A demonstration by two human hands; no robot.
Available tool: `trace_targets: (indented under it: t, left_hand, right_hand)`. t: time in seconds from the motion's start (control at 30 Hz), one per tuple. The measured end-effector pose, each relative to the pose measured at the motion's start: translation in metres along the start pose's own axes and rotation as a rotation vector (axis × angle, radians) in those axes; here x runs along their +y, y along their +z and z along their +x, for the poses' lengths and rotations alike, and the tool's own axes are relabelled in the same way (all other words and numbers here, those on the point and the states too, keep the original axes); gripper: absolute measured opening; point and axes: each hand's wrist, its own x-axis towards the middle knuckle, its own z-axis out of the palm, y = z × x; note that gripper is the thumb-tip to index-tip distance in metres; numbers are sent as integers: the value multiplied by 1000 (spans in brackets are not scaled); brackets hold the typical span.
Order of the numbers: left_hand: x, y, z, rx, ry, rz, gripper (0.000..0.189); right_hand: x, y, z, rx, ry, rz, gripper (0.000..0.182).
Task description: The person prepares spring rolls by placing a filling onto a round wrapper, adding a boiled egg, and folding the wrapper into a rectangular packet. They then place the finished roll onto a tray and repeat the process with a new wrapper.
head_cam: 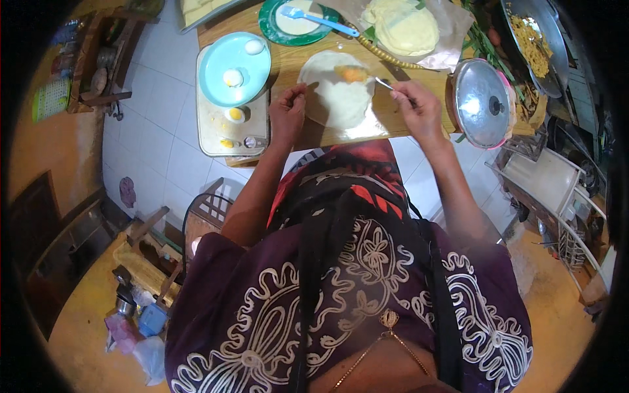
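Observation:
A thin round wrapper point(339, 100) lies on the wooden table in front of me, with an orange-yellow mound of filling point(355, 74) on its far part. My right hand point(418, 110) grips the metal handle of a spoon point(384, 83), whose front end points at the filling. Beside the wrapper's left edge, my left hand point(289, 115) is curled, with nothing visible in its fingers. Left of it, a turquoise plate point(216, 64) carries a whole boiled egg point(254, 47) and a second egg point(233, 78) showing some yolk. A cut egg piece point(235, 115) rests on the cream tray point(209, 140).
A green plate point(268, 24) holds white paste and a blue brush point(319, 19). Stacked wrappers point(403, 29) lie on brown paper at the back. To the right stand a lidded pot point(479, 93) and a wok point(557, 42) containing yellow filling. A ridged strip point(388, 55) crosses the table.

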Motion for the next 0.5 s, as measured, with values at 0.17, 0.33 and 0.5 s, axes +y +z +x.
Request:
trace_targets:
  t: [0.17, 0.33, 0.5]
  left_hand:
    - [8, 15, -8, -70, 85, 65, 24]
    - [3, 21, -4, -77, 258, 125, 24]
    - [2, 31, 0, -43, 271, 250, 29]
  right_hand:
    - [7, 32, -17, -135, -195, -369, 16]
    - [9, 38, -20, -68, -263, -364, 14]
    - [8, 39, -20, -107, -240, -383, 17]
